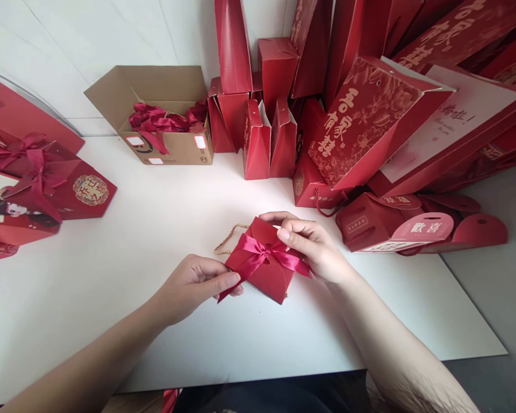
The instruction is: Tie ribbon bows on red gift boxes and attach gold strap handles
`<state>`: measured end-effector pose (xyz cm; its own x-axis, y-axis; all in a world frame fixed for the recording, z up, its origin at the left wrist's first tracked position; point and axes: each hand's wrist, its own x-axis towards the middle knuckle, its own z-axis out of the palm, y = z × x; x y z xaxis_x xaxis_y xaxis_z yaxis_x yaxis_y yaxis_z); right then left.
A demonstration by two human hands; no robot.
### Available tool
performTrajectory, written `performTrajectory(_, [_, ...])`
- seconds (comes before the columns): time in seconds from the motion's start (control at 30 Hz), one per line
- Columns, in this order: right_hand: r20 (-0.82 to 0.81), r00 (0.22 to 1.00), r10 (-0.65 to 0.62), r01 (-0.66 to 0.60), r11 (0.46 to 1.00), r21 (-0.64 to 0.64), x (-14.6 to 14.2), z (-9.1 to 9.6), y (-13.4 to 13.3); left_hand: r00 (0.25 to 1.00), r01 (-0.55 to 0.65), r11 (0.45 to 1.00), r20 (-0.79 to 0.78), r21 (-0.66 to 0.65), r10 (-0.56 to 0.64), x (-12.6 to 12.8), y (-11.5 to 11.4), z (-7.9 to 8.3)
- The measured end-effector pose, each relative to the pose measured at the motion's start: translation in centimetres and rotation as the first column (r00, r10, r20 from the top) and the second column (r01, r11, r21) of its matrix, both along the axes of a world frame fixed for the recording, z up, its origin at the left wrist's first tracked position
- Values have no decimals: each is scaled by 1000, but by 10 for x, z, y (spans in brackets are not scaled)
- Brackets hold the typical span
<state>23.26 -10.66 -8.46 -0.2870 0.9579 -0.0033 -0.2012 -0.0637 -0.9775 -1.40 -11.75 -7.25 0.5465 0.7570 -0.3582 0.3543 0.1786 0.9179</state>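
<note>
Between my hands is a small red gift box [270, 276], tilted on the white table with a glossy crimson ribbon bow [266, 251] tied across its top. My left hand [202, 281] is closed at its lower left corner, thumb over a ribbon tail and fingers underneath. At the upper right side, my right hand [313, 244] grips the box, with its thumb on top and fingers behind the far edge. A twisted gold cord handle [230, 238] sticks out past the box's far left side. The undersides of both hands' grips are hidden.
A cardboard box [176, 148] with crimson ribbons stands against the tiled wall. Red gift bags and boxes [258, 140] crowd the back and right. At left are larger red boxes [81, 192] with bows. The white table's [198, 355] front edge is close to my body.
</note>
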Motion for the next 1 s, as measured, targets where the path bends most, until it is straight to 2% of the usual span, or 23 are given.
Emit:
performTrajectory(0.2, [-98,994,-48,44,998,-48,0,-5,1,998,1,981,-64,195,11,-1,1,0])
performTrajectory(0.37, [-193,980,-52,30,993,-115,-4,-6,2,996,11,959,-92,282,15,0,0,5])
performTrajectory(0.5, [-118,990,-73,65,995,-70,-6,-4,0,994,27,943,-109,331,9,-2,1,2])
performTrajectory(0.57, [-36,995,-92,92,996,-4,-6,0,-2,993,-74,898,-53,434,108,-4,1,-1])
performTrajectory(0.67, [79,989,-122,114,988,107,-6,4,-5,940,-320,726,110,609,322,-2,4,-1])
performTrajectory(0.7, [105,986,-128,113,984,138,-6,5,-5,929,-344,680,130,648,346,0,6,0])
performTrajectory(0.73, [122,984,-129,108,981,163,-6,5,-5,931,-331,655,122,679,344,4,8,3])
performTrajectory(0.8, [134,984,-119,93,978,189,-6,5,-5,955,-247,663,60,706,292,14,14,10])
performTrajectory(0.9, [119,988,-100,75,977,200,-5,4,-4,979,-143,731,-14,667,204,33,24,20])
performTrajectory(1.0, [98,990,-100,77,974,213,-4,4,-4,990,-61,754,-55,654,127,47,32,22])
